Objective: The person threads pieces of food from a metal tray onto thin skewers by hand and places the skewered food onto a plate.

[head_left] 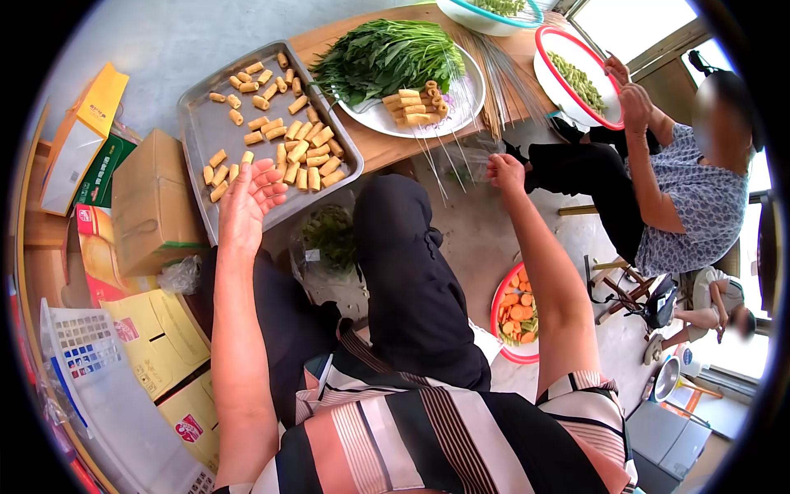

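My left hand (253,198) is over the near left part of a metal tray (192,123), palm up, fingers spread. Close to its thumb lie short golden-brown rolls (247,157), and more are heaped beside it (315,156). My right hand (507,173) is past the table's near edge, its fingers pinched together by the ends of a bundle of thin skewers (494,82). What it pinches is too fine to make out. Between my hands, a white plate (378,128) bears leafy greens (395,56) and rolls threaded on skewers (418,107), whose bare ends overhang the table.
At right sits another person (683,189), hands raised beside a red-rimmed bowl (539,49) of cut green vegetables. A red-rimmed basin (497,317) with carrot pieces is on the floor. Cardboard boxes (152,202) stand at left. Another person (714,300) sits farther right.
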### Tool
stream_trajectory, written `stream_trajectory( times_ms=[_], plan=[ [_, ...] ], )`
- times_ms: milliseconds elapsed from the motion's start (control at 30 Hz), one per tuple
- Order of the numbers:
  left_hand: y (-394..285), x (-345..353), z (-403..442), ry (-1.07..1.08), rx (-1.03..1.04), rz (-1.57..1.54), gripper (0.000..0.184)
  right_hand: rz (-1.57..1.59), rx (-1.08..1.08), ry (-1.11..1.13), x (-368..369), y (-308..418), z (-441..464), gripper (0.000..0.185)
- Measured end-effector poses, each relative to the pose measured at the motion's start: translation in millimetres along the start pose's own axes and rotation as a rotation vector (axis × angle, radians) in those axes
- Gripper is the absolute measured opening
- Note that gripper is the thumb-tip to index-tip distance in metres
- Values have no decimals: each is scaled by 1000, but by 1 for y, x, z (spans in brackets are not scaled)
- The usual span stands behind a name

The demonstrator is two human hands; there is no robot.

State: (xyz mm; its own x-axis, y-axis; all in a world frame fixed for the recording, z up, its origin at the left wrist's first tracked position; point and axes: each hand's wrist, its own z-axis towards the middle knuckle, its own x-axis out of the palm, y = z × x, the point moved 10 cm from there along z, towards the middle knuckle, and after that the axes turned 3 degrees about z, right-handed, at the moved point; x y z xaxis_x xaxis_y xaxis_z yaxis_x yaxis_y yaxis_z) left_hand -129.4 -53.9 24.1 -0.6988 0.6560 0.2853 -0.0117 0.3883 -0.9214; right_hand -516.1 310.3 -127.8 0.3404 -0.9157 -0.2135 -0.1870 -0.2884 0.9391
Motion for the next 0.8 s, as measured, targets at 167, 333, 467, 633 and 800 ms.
stream_trajectory(
  times_ms=[167, 333, 467, 633, 800],
  plan=[
    [1, 5, 1, 1, -9, 31, 45, 296, 305, -168, -18, -26, 17, 14],
    [0, 7, 0, -34, -8, 59, 45, 398, 369, -211, -13, -31, 42, 16],
    [2, 7, 2, -27, -13, 69, 45, 447, 384, -158, -1, -31, 53, 12],
    [1, 10, 2, -18, -8, 78, 45, 353, 336, -220, -8, -27, 42, 9],
    [1, 11, 0, 7, -9, 91, 46, 399, 363, -127, -9, -34, 37, 8]
  ],
)
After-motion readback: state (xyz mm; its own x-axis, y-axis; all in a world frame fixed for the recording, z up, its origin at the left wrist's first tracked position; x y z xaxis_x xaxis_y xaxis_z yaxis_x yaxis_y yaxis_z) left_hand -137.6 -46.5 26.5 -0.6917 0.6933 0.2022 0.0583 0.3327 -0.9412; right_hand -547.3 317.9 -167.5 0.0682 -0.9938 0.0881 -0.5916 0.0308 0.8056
